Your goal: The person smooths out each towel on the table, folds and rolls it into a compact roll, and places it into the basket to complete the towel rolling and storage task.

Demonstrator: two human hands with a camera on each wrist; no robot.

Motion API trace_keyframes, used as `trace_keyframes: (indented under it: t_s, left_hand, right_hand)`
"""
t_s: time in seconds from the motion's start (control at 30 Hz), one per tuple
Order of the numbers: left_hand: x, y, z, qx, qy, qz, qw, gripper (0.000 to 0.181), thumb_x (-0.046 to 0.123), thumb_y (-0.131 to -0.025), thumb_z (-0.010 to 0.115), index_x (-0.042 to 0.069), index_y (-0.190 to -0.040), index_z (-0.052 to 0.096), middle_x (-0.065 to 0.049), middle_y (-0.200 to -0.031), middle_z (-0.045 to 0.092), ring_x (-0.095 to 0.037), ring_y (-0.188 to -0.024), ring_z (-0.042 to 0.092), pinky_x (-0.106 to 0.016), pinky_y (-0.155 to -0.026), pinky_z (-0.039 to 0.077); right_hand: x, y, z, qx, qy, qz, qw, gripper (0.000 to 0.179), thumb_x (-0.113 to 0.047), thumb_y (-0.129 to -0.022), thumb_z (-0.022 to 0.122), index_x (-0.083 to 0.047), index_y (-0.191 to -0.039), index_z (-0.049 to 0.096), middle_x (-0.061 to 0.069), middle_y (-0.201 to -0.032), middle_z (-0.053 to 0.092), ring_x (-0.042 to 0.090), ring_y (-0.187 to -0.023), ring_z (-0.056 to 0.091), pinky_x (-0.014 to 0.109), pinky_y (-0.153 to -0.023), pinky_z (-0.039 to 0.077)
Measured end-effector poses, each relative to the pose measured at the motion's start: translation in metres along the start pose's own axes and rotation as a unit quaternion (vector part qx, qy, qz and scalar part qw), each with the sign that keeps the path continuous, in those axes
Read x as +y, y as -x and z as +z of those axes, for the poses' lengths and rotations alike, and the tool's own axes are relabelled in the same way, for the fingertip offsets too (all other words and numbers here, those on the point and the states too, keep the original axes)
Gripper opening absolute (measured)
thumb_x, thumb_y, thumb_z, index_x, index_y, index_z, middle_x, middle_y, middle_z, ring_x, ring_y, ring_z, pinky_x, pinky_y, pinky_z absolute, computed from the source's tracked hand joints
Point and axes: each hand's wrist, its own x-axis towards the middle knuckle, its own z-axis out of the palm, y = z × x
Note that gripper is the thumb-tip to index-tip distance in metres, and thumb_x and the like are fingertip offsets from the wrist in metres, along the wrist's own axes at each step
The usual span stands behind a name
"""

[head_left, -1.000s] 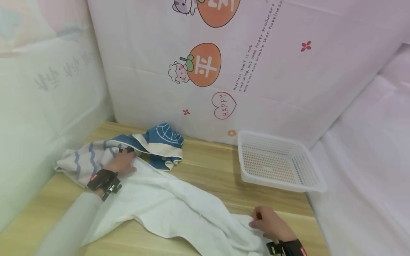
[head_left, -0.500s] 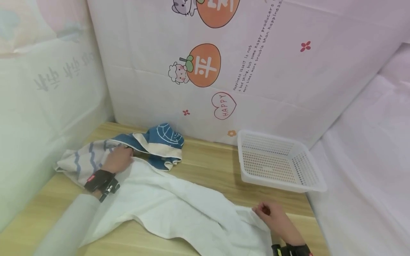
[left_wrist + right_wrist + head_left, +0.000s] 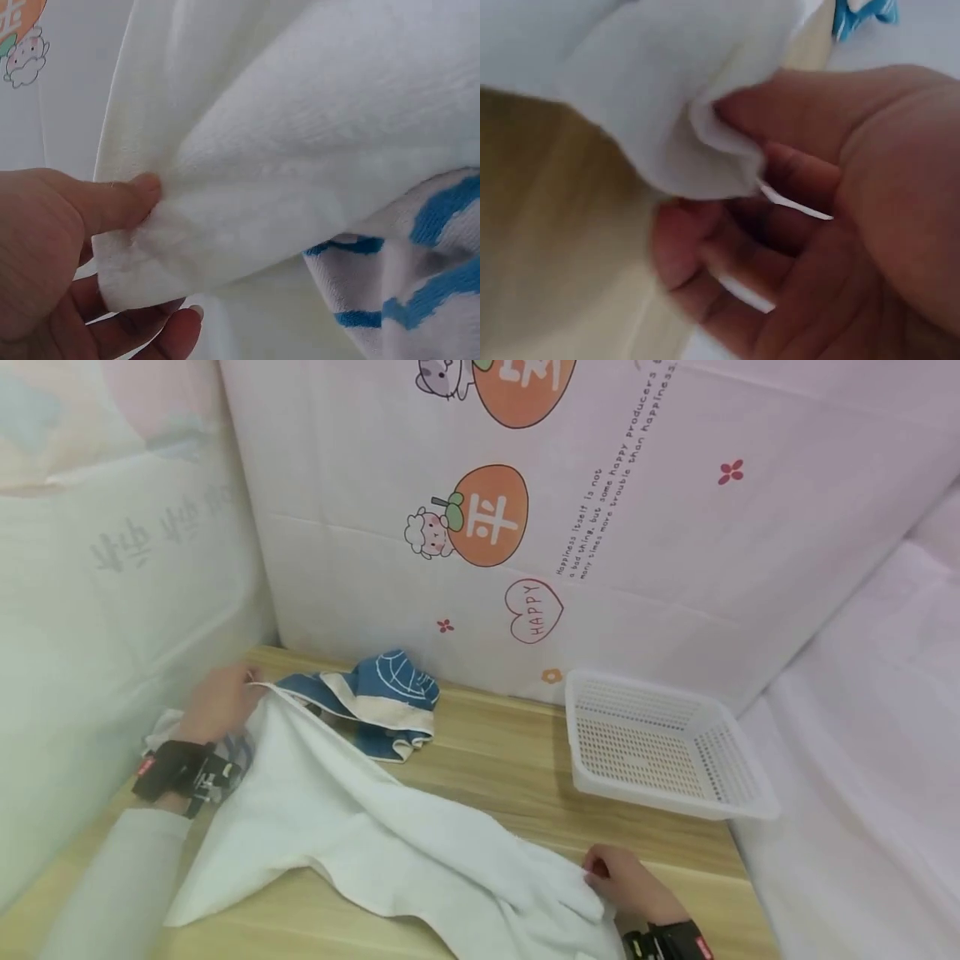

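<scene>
A white towel [image 3: 390, 835] spreads across the table's front half, rumpled and partly lifted at its left end. My left hand [image 3: 221, 703] pinches its upper left corner between thumb and fingers, as the left wrist view shows on the towel [image 3: 247, 225]. At the other end, my right hand [image 3: 633, 885] pinches the towel's right edge; in the right wrist view the cloth [image 3: 667, 112] folds at the thumb. Behind the left hand lies a blue, white and grey patterned towel [image 3: 393, 693], its wavy-striped part [image 3: 435, 255] mostly hidden by the hand and white towel.
A white perforated plastic basket [image 3: 645, 756] stands at the back right of the wooden table [image 3: 480, 760]. White printed cloth [image 3: 637, 593] hangs behind, and cloth walls close in on the left and right.
My left hand has moved left and up with the towel's corner, drawing it over the striped cloth. The right hand moved slightly up, then back down, with the towel's edge. The view shifted slightly.
</scene>
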Motion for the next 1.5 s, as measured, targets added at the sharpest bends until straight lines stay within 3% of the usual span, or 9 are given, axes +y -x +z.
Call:
trace_keyframes:
  t_s: [0.13,0.3,0.37,0.57,0.8,0.93,1.1,1.33,1.5]
  left_hand:
    - [-0.008,-0.009,-0.01,0.03,0.0,-0.026,0.9992,0.018,0.013,-0.102,0.054,-0.004,-0.108,0.058,-0.03,-0.095,0.064,-0.044,-0.079,0.06,-0.053,-0.063,0.045]
    - [-0.018,-0.026,-0.019,0.074,-0.009,-0.092,0.993,0.031,0.013,-0.102,0.046,-0.008,-0.122,0.054,-0.037,-0.107,0.059,-0.055,-0.094,0.056,-0.063,-0.072,0.044]
    - [-0.023,-0.028,-0.015,0.083,-0.021,-0.094,0.9919,0.037,0.011,-0.098,0.05,-0.011,-0.128,0.05,-0.042,-0.115,0.054,-0.061,-0.104,0.05,-0.069,-0.081,0.042]
    - [-0.008,-0.005,0.018,0.082,-0.038,-0.032,0.9954,0.053,0.003,-0.084,0.066,-0.017,-0.13,0.048,-0.046,-0.122,0.047,-0.063,-0.111,0.045,-0.072,-0.093,0.038]
    - [0.005,0.033,0.063,-0.073,-0.019,-0.014,0.9971,0.053,0.012,-0.088,0.069,-0.013,-0.131,0.05,-0.043,-0.126,0.048,-0.061,-0.114,0.048,-0.07,-0.094,0.042]
    - [0.0,0.043,0.071,-0.123,-0.044,0.008,0.9914,0.065,0.017,-0.084,0.076,-0.016,-0.134,0.048,-0.046,-0.133,0.045,-0.063,-0.123,0.043,-0.071,-0.104,0.037]
    - [-0.006,0.059,0.073,-0.114,-0.063,0.06,0.9897,0.075,0.014,-0.072,0.084,-0.012,-0.134,0.051,-0.049,-0.137,0.039,-0.066,-0.128,0.036,-0.071,-0.11,0.028]
    - [-0.024,0.088,0.067,-0.068,-0.049,0.068,0.9941,0.066,0.016,-0.072,0.084,-0.005,-0.129,0.058,-0.05,-0.138,0.037,-0.069,-0.125,0.034,-0.077,-0.104,0.025]
    - [-0.05,0.092,0.056,-0.063,-0.084,0.046,0.9934,0.075,0.022,-0.072,0.081,-0.008,-0.133,0.05,-0.052,-0.133,0.037,-0.071,-0.116,0.037,-0.08,-0.096,0.031]
  right_hand:
    - [-0.026,-0.015,-0.012,0.117,0.016,-0.091,0.9888,0.006,-0.004,-0.096,0.066,-0.005,-0.101,0.062,-0.002,-0.089,0.057,0.004,-0.078,0.049,0.025,-0.064,0.046]
    - [-0.055,-0.037,-0.045,0.336,0.045,-0.205,0.9184,0.021,0.013,-0.084,0.071,0.0,-0.097,0.062,0.01,-0.094,0.057,0.018,-0.084,0.052,0.027,-0.066,0.044]
    - [-0.06,-0.042,-0.05,0.36,0.052,-0.188,0.9123,0.026,0.013,-0.082,0.074,-0.003,-0.098,0.063,0.01,-0.099,0.056,0.021,-0.09,0.052,0.027,-0.071,0.042]
    - [-0.052,-0.043,-0.014,0.256,0.06,-0.154,0.9523,0.03,0.006,-0.079,0.08,-0.006,-0.104,0.067,0.01,-0.106,0.06,0.025,-0.098,0.059,0.038,-0.08,0.053]
    - [-0.045,-0.059,0.032,0.065,0.071,-0.037,0.9947,0.064,-0.026,-0.097,0.07,0.006,-0.146,0.045,0.032,-0.15,0.043,0.047,-0.14,0.042,0.059,-0.113,0.038]
    - [-0.04,-0.08,0.036,0.038,0.095,-0.017,0.9946,0.073,-0.032,-0.1,0.064,0.011,-0.151,0.034,0.038,-0.156,0.03,0.051,-0.148,0.025,0.061,-0.119,0.026]
    - [-0.031,-0.096,0.033,0.052,0.113,-0.037,0.9915,0.071,-0.027,-0.097,0.069,0.013,-0.147,0.038,0.042,-0.153,0.03,0.054,-0.147,0.023,0.062,-0.121,0.018]
    - [-0.056,-0.047,0.027,0.035,0.063,-0.092,0.9932,0.055,-0.031,-0.082,0.085,-0.002,-0.124,0.065,0.013,-0.119,0.065,0.03,-0.112,0.059,0.047,-0.098,0.05]
    - [-0.051,-0.014,0.026,0.005,0.078,-0.129,0.9887,0.042,-0.033,-0.068,0.092,-0.016,-0.1,0.07,-0.011,-0.092,0.062,0.009,-0.089,0.052,0.032,-0.081,0.049]
